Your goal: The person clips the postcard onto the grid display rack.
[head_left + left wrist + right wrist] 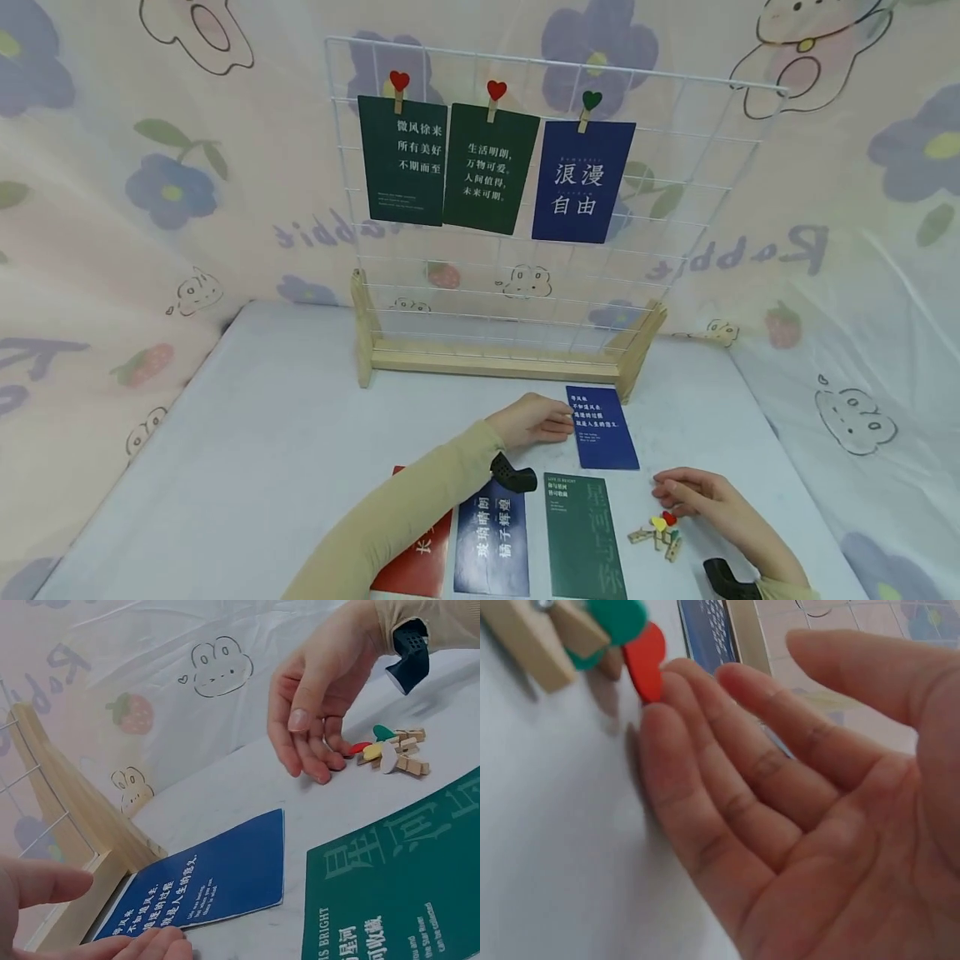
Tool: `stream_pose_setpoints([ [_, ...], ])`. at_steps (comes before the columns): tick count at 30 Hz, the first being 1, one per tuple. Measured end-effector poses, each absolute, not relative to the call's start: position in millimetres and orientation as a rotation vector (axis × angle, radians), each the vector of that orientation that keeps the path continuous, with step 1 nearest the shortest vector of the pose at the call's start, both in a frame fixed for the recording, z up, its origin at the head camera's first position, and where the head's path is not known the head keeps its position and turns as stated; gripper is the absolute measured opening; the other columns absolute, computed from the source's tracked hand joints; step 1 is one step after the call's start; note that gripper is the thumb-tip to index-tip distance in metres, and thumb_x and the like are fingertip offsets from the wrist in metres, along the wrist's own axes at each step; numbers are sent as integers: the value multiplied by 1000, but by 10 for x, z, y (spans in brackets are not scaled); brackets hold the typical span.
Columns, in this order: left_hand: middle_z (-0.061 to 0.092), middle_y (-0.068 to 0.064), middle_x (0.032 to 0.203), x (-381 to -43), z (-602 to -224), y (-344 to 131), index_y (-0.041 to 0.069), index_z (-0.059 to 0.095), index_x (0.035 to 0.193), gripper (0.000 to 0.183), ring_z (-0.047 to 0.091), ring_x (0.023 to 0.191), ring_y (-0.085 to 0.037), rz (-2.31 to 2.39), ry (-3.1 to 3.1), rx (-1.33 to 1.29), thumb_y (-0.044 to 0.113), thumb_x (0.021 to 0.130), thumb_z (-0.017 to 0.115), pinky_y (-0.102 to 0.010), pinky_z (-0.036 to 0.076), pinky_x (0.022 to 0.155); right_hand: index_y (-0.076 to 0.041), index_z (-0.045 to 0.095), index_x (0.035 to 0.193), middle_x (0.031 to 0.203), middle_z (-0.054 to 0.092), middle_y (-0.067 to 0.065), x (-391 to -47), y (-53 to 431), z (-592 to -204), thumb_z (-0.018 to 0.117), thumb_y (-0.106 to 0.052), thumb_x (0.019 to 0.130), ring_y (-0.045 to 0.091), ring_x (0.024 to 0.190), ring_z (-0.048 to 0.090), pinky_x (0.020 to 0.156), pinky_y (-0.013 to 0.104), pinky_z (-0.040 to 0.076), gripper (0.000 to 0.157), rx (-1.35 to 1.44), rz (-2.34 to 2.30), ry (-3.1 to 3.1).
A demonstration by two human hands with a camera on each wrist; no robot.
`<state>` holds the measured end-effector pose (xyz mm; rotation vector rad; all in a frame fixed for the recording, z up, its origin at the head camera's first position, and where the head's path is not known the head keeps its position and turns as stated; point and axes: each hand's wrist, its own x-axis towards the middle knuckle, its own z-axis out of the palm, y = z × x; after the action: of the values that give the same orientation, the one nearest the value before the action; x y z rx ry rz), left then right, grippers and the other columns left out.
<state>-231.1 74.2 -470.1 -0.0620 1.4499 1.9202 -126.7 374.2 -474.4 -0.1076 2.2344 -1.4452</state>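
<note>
My left hand (531, 419) is at the left edge of a blue postcard (603, 427) lying before the stand. In the left wrist view its thumb (56, 881) stands apart from the fingers, which meet the card's edge. My right hand (708, 493) hovers by a small pile of heart-topped wooden clothespins (663, 533). The right wrist view shows its fingers loosely extended, a fingertip beside the red heart (645, 664) and nothing in the palm. Three cards hang clipped on the white wire grid (525, 258): two green cards (405, 162) and a blue card (583, 182).
A wooden stand (495, 362) holds the grid upright at the back of the white table (225, 433). Nearer lie a red card (412, 562), partly under my left sleeve, a blue card (491, 546) and a green card (585, 537). Patterned cloth (172, 275) hangs behind.
</note>
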Motion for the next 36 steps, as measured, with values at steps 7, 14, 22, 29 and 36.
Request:
stream_pose_setpoints([
  [7, 53, -28, 125, -2393, -4670, 718, -13, 49, 128, 39, 54, 117, -35, 1920, 1384, -85, 10, 96, 55, -39, 45, 99, 15, 46, 129, 110, 64, 18, -1279, 3743, -4737, 48, -25, 102, 24, 92, 65, 78, 31, 56, 48, -51, -1430, 2244],
  [14, 56, -30, 121, -2407, -4707, 777, -16, 52, 123, 32, 56, 115, -37, 2005, 1330, -170, -1, 95, 52, -39, 48, 95, 12, 51, 126, 107, 65, 17, -1346, 3695, -4766, 51, -26, 101, 26, 88, 64, 75, 30, 56, 46, -91, -1400, 2269],
  [22, 65, -30, 103, -2349, -4804, 914, -17, 61, 109, 23, 67, 96, -32, 1997, 1470, -131, -9, 89, 57, -35, 55, 83, 12, 49, 127, 105, 65, 16, -1306, 3718, -4764, 48, -26, 102, 26, 87, 63, 73, 33, 56, 46, -53, -1376, 2241],
  [29, 65, -28, 103, -2333, -4814, 906, -16, 57, 118, 29, 65, 99, -34, 2002, 1513, -150, -7, 90, 57, -36, 54, 84, 13, 50, 127, 106, 65, 16, -1317, 3713, -4791, 48, -26, 102, 26, 87, 63, 74, 33, 56, 47, -68, -1383, 2212],
  [36, 67, -24, 96, -2333, -4819, 943, -15, 59, 114, 29, 68, 91, -31, 2024, 1548, -184, -10, 86, 62, -35, 56, 81, 15, 50, 125, 109, 64, 19, -1327, 3754, -4794, 47, -23, 102, 24, 90, 64, 77, 32, 55, 44, -132, -1423, 2162],
])
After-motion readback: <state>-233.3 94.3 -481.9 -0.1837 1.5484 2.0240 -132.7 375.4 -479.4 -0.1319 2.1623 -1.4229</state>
